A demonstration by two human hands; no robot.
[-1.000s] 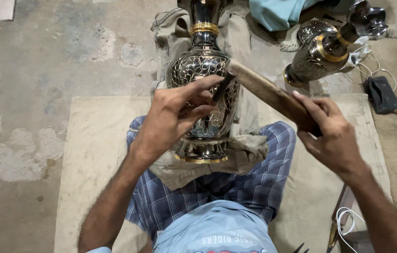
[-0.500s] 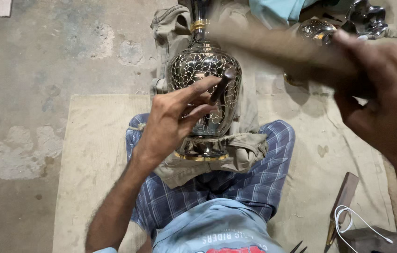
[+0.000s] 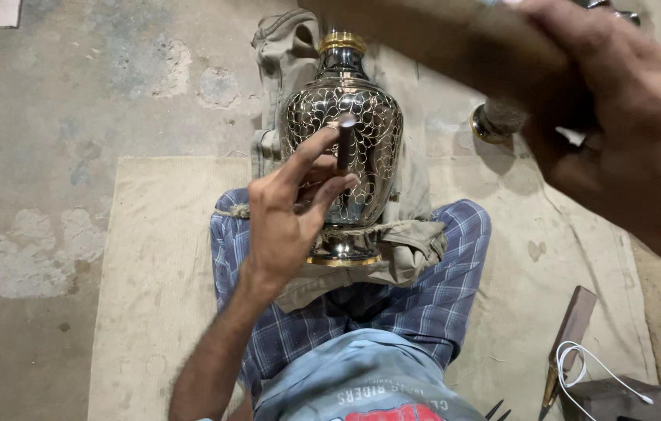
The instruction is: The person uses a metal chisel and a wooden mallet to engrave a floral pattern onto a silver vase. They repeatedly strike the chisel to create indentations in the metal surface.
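A dark engraved metal vase (image 3: 365, 132) with gold bands lies on a beige cloth (image 3: 404, 249) across my lap. My left hand (image 3: 287, 214) pinches a short metal punch (image 3: 343, 144) and sets its tip against the vase's belly. My right hand (image 3: 619, 117) is raised close to the camera at the upper right, gripping a brown wooden mallet (image 3: 439, 39) that shows as a blur above the vase.
A second metal vase part (image 3: 494, 121) lies right of the vase. A wooden block (image 3: 574, 320), a white cable (image 3: 595, 370) and a dark stone (image 3: 615, 398) sit at the lower right. I sit on a tan mat (image 3: 151, 273) over a concrete floor.
My right hand lifted the mallet up from the punch and toward the camera. My left hand kept the punch against the vase, and the view moved closer.
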